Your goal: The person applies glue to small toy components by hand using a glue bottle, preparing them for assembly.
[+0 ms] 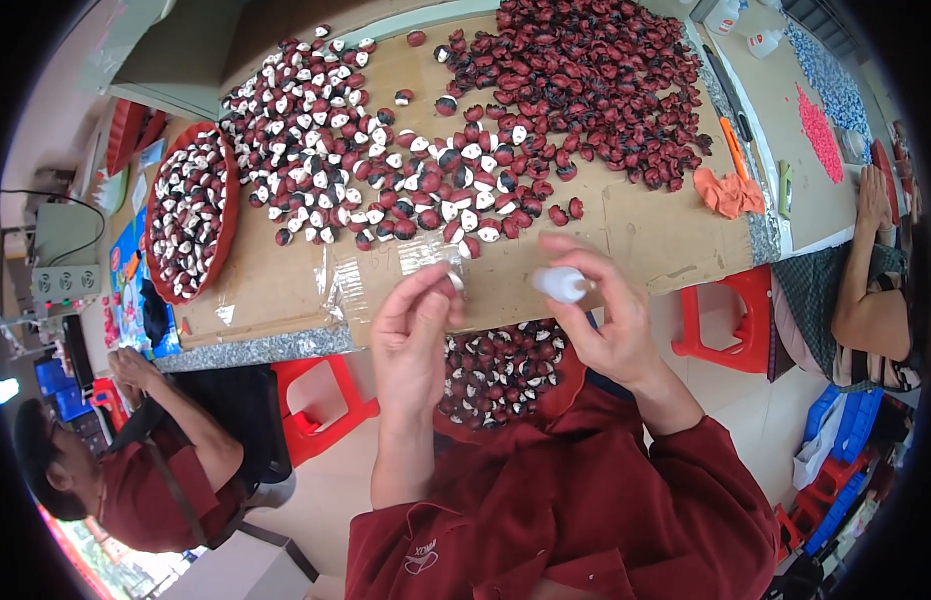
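My left hand (418,320) is pinched on a small piece with a white part (456,281), mostly hidden by the fingers. In my right hand (611,315) is a small white squeeze bottle (562,284), tilted, its tip toward the left hand and blurred. The two hands are apart, above the table's near edge. Below them, against my body, rests a red bowl (571,385) full of dark red, black and white pieces (496,375). Beyond the hands, loose red-and-white pieces (466,190) lie spread on the cardboard.
A large heap of dark red pieces (596,80) covers the back right of the cardboard (636,225). At left stands a red basin (230,220) of finished-looking pieces. An orange knife (733,145) and crumpled orange cloth (728,193) lie right. Co-workers (166,450) sit on both sides.
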`<action>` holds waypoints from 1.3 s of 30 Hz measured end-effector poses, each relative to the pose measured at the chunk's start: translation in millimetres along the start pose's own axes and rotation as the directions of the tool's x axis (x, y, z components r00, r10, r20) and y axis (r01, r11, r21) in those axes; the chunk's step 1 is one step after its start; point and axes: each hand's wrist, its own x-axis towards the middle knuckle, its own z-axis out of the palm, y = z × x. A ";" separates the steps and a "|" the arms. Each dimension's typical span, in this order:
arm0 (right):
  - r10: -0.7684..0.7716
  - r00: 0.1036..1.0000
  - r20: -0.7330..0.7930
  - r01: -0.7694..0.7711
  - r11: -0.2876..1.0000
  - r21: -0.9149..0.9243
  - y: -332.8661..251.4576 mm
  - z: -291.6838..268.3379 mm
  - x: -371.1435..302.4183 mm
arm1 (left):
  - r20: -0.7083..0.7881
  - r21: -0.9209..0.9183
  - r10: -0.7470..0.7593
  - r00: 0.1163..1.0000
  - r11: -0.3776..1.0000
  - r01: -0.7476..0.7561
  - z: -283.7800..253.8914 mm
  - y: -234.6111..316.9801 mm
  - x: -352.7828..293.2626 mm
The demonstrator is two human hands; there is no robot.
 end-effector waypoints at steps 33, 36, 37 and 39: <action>-0.156 0.984 0.085 0.147 0.983 0.106 -8.5 -19.4 -9.8 | 0.299 -0.626 -0.191 0.935 0.701 0.343 -0.7 -12.2 -14.0; -0.157 0.984 0.081 0.148 0.983 0.111 -10.0 -22.0 -10.0 | 0.292 -0.637 -0.192 0.937 0.692 0.340 -0.2 -11.9 -13.5; -0.150 0.986 0.078 0.141 0.984 0.109 -10.2 -23.0 -10.1 | 0.293 -0.637 -0.191 0.937 0.692 0.341 -0.2 -12.2 -13.3; -0.147 0.986 0.074 0.139 0.985 0.105 -10.1 -24.2 -10.0 | 0.293 -0.641 -0.184 0.938 0.690 0.335 -0.4 -12.9 -12.8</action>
